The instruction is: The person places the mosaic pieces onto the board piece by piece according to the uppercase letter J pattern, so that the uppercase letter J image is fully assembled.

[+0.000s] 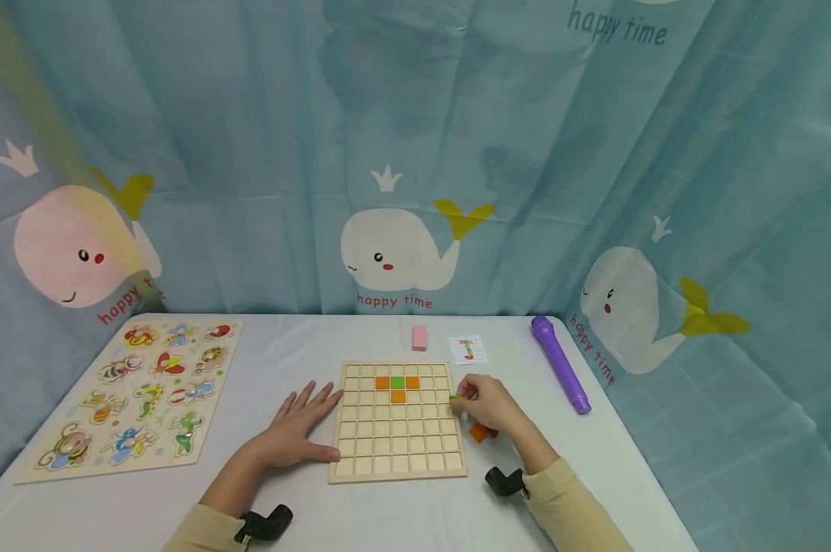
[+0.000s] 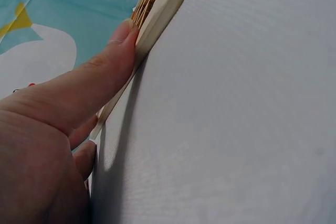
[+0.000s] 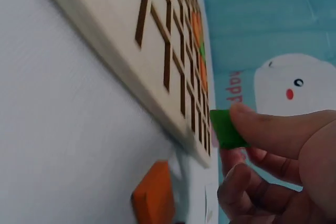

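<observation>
A wooden grid board (image 1: pixel 374 445) lies flat on the table, with orange tiles (image 1: pixel 412 382) and a green tile (image 1: pixel 398 382) set in its upper squares. My left hand (image 1: pixel 293 429) rests at the board's left side, fingers spread, thumb touching the edge; the left wrist view shows the thumb (image 2: pixel 100 72) against the rim. With thumb and fingertips my right hand (image 1: pixel 490 402) pinches a small green tile (image 3: pixel 228 129) by the board's right edge. Below that hand, loose orange tiles (image 1: pixel 478 433) lie on the table, partly hidden.
Behind the board lie a pink block (image 1: pixel 419 338) and a small pattern card (image 1: pixel 468 349) with coloured squares. A purple, microphone-shaped stick (image 1: pixel 562 366) is at the right. An insect picture puzzle board (image 1: pixel 139 391) covers the table's left side. A blue whale-print curtain (image 1: pixel 270 230) hangs behind.
</observation>
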Motion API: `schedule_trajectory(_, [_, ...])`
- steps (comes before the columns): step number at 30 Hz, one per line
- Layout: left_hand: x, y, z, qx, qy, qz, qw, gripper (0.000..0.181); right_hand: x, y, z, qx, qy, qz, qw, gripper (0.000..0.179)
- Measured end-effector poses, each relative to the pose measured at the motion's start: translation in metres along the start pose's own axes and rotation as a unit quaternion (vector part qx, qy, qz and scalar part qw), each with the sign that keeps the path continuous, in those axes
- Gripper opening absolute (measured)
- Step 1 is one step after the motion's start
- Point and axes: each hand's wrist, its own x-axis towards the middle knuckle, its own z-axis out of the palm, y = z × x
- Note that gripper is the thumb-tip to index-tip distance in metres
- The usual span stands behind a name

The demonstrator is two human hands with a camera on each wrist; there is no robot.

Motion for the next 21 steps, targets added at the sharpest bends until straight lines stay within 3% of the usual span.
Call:
schedule_trajectory(10, [0.0, 0.001, 0.001, -0.001, -0.001, -0.008, 1.0, 0.115, 0.014, -0.029, 0.019, 0.03, -0.01, -0.076, 0.9966, 0.012])
schedule_trajectory(21, [0.0, 0.001, 0.001, 0.007, 0.003, -0.008, 0.9999, 0.115, 0.026, -0.048, 0.048, 0.048, -0.035, -0.1, 0.9932, 0.008])
